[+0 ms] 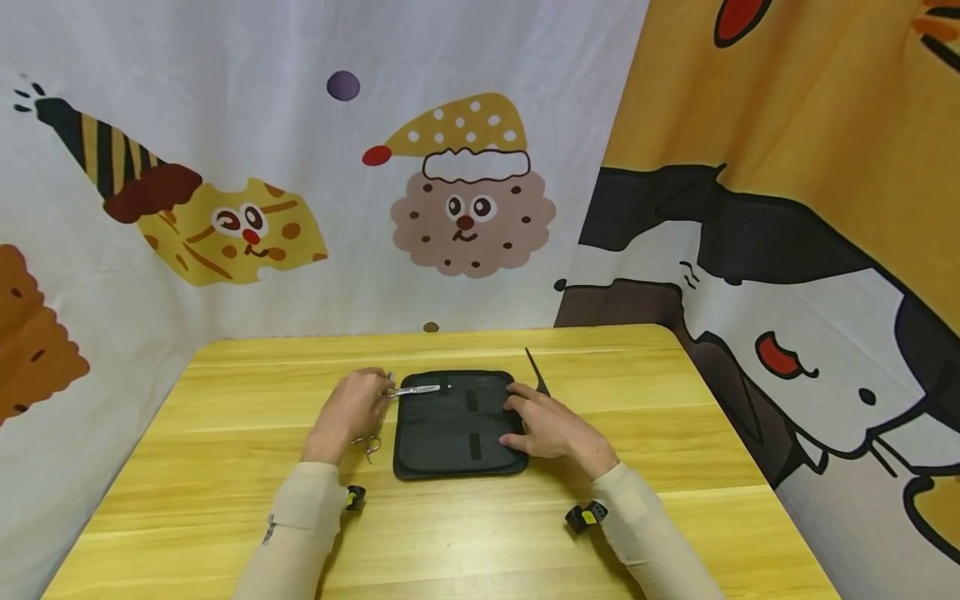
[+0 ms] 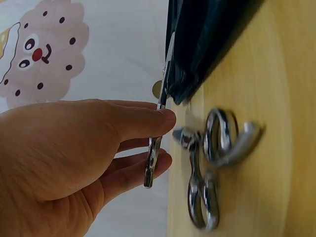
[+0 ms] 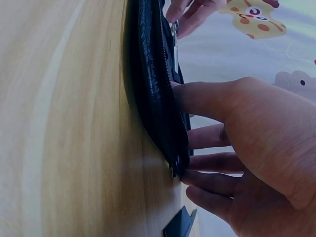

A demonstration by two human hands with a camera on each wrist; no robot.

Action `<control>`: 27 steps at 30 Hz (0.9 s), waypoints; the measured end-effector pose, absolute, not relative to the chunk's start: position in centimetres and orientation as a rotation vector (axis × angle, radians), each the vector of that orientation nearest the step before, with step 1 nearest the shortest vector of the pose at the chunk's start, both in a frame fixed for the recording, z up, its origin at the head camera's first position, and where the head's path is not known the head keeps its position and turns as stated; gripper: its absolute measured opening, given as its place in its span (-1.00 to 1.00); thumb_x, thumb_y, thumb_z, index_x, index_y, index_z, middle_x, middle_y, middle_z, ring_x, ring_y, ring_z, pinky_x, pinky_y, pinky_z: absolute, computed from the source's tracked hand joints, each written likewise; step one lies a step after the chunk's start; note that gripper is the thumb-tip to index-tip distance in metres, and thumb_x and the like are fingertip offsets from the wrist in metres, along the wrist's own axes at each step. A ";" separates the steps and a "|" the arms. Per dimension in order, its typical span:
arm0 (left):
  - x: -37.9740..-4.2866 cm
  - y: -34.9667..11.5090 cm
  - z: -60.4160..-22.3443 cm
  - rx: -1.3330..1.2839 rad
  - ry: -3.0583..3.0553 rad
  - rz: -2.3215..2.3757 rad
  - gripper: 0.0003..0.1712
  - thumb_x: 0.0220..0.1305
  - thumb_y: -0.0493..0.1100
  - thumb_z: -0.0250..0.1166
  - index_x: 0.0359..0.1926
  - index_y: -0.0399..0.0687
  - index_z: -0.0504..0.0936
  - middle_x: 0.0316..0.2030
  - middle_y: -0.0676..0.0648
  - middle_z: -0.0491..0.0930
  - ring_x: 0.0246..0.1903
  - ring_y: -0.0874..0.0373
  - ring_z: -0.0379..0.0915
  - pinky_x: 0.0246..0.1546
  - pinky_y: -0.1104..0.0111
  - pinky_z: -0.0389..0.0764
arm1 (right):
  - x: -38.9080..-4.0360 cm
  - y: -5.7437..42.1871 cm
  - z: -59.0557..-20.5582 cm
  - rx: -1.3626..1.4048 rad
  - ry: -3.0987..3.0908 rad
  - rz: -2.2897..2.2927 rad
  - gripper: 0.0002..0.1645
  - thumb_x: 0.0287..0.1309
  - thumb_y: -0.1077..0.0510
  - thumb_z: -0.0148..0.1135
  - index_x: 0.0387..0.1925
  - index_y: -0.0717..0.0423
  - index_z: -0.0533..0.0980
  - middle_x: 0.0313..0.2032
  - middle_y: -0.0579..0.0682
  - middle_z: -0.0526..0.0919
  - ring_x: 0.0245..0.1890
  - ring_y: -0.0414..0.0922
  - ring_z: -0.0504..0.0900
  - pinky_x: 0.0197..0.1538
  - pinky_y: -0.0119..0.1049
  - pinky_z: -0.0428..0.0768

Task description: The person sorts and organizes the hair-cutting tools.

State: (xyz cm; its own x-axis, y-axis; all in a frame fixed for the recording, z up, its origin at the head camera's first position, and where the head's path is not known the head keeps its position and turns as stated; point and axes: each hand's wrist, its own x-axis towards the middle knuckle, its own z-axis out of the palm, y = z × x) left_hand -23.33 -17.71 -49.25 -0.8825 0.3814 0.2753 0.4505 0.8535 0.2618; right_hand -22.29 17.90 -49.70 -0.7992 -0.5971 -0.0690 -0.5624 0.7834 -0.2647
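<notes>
My left hand (image 1: 356,408) pinches the handle of a pair of silver scissors (image 1: 418,390) between thumb and fingers. Their blades point right, lying over the upper left of a flat black zippered case (image 1: 438,446), near a small strap. In the left wrist view the handle (image 2: 153,153) sticks out past the fingertips. Below that hand, a second pair of scissors (image 2: 202,197) with shiny finger loops rests on the table. My right hand (image 1: 551,425) touches the case's right edge, fingers extended and thumb on the near part; the right wrist view shows the zipper teeth (image 3: 165,54) along this edge.
A black comb (image 1: 535,371) with a thin tail lies on the wooden table (image 1: 450,542), just beyond the right hand. Cartoon-printed curtains (image 1: 285,125) hang behind the table and along its right side.
</notes>
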 end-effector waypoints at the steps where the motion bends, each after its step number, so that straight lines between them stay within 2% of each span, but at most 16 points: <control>1: -23.4 -17.5 -49.3 -0.645 -2.816 -0.478 -0.86 0.23 -0.37 0.46 -0.18 -0.19 0.86 -0.08 -0.23 0.75 -0.18 -0.08 0.68 -0.16 0.08 0.75 | -22.3 17.9 -49.7 -0.922 2.825 -0.350 -0.23 0.32 -0.27 0.30 0.34 0.15 0.52 0.52 0.18 0.21 0.34 0.07 0.42 0.30 0.00 0.53; 16: -25.1 -14.9 -49.4 -0.624 -2.896 -0.487 -0.73 0.25 -0.39 0.44 -0.02 -0.20 0.83 -0.04 -0.18 0.76 -0.06 -0.05 0.66 -0.03 0.11 0.72 | -22.2 17.7 -49.8 -0.914 2.828 -0.358 -0.23 0.31 -0.25 0.32 0.33 0.18 0.52 0.52 0.22 0.21 0.35 0.08 0.41 0.31 0.00 0.51; 27: -25.8 -13.3 -49.5 -0.652 -2.866 -0.503 -0.76 0.22 -0.40 0.45 -0.08 -0.22 0.85 -0.10 -0.18 0.78 -0.10 -0.06 0.67 -0.06 0.08 0.72 | -22.4 17.8 -50.0 -0.909 2.842 -0.327 -0.23 0.30 -0.27 0.31 0.33 0.15 0.52 0.51 0.20 0.22 0.36 0.06 0.39 0.34 -0.02 0.49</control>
State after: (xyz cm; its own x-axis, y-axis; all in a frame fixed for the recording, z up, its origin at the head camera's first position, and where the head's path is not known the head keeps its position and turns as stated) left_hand -25.76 -13.28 -49.47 -0.8923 0.3907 0.2261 0.4444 0.8484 0.2877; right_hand -22.36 17.76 -50.02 -0.8078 -0.5858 -0.0660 -0.5554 0.7938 -0.2477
